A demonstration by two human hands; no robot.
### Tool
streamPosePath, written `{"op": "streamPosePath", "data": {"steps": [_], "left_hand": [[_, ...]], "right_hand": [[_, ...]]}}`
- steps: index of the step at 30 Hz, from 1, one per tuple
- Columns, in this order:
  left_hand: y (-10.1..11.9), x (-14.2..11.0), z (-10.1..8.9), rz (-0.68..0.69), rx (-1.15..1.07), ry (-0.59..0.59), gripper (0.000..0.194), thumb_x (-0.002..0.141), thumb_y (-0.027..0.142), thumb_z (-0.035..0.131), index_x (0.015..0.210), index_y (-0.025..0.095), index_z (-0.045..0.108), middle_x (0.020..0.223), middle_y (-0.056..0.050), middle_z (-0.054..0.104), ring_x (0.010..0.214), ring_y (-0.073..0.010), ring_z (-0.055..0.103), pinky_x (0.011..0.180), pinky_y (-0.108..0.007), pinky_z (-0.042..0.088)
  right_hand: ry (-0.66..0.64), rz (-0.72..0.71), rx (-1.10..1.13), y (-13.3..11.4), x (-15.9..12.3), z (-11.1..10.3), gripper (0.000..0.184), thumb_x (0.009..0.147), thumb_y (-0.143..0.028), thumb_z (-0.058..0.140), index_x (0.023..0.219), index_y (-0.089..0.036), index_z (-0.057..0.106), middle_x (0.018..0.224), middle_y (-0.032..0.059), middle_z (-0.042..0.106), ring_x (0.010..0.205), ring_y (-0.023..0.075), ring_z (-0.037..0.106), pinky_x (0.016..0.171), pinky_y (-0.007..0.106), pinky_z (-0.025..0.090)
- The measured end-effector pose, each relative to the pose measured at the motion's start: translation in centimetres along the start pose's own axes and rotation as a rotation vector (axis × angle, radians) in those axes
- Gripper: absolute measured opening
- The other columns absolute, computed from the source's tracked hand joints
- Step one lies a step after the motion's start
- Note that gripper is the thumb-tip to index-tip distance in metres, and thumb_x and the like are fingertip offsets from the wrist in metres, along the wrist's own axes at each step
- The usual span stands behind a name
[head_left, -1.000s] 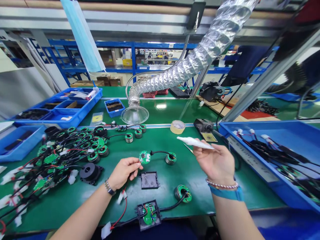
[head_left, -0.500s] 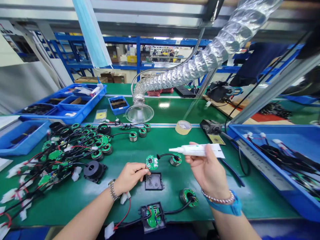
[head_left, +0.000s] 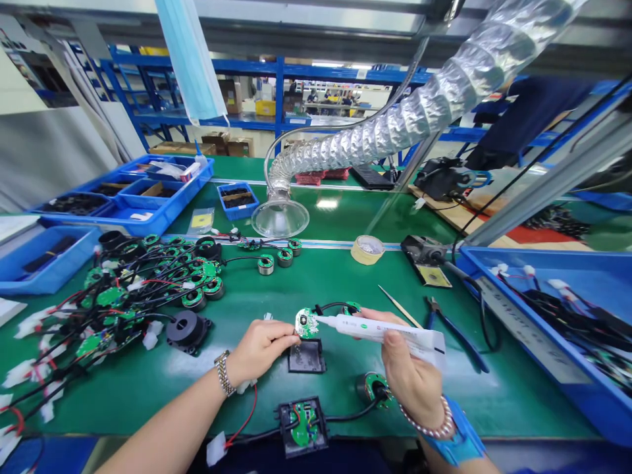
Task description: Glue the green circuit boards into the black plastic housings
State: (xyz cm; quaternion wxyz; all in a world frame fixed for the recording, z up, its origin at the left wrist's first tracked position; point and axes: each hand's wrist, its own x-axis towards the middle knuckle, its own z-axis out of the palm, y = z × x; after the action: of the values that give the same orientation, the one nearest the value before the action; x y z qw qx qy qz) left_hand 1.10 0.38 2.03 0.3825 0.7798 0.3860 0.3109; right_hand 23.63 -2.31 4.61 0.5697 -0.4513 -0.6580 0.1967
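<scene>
Plastic tube (head_left: 380, 336) against round green circuit board (head_left: 307, 323)

Now I'm swinging the white tube (head_left: 382, 337) down in my right hand (head_left: 407, 362), bringing its nozzle (head_left: 322, 320) right up to the green circuit board (head_left: 307, 323) in my left hand (head_left: 261, 345)!

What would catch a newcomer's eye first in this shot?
The eye goes first to the middle of the green bench, where the right hand holds a white tube with its nozzle at a small green circuit board held by the left hand. To the left lies a heap of wired green boards, and above, a silver foil duct runs to a clear funnel hood.
</scene>
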Motion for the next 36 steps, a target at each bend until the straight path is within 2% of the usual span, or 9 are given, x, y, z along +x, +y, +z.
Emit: {"op": "streamPosePath", "data": {"steps": [7, 19, 36], "left_hand": [[0.1, 0.0, 0.0, 0.005, -0.011, -0.01, 0.039, 0.088, 0.037, 0.038, 0.063, 0.014, 0.057, 0.053, 0.002, 0.043, 0.053, -0.0099, 0.042, 0.053, -0.021, 0.032], [0.4, 0.1, -0.2, -0.042, -0.056, -0.032, 0.036, 0.087, 0.034, 0.039, 0.069, 0.014, 0.063, 0.053, 0.002, 0.049, 0.053, -0.0099, 0.044, 0.055, -0.02, 0.036], [0.3, 0.1, -0.4, -0.084, -0.095, -0.061, 0.037, 0.087, 0.035, 0.04, 0.072, 0.014, 0.066, 0.048, 0.002, 0.048, 0.05, -0.0103, 0.043, 0.054, -0.021, 0.036]], "right_hand": [[-0.031, 0.002, -0.004, -0.2, 0.2, 0.0, 0.031, 0.089, -0.035, 0.041, 0.097, -0.018, 0.065, 0.091, 0.0087, 0.068, 0.086, 0.0207, 0.064, 0.074, 0.033, 0.054], [-0.052, -0.092, -0.059, -1.0, 0.2, -0.4, 0.026, 0.089, -0.03, 0.042, 0.096, -0.021, 0.066, 0.089, 0.0057, 0.068, 0.082, 0.0175, 0.064, 0.076, 0.029, 0.052], [-0.146, -0.093, -0.103, -1.7, 0.0, -0.8, 0.024, 0.087, -0.028, 0.045, 0.096, -0.02, 0.066, 0.088, 0.0073, 0.068, 0.079, 0.018, 0.065, 0.074, 0.03, 0.053]]}}
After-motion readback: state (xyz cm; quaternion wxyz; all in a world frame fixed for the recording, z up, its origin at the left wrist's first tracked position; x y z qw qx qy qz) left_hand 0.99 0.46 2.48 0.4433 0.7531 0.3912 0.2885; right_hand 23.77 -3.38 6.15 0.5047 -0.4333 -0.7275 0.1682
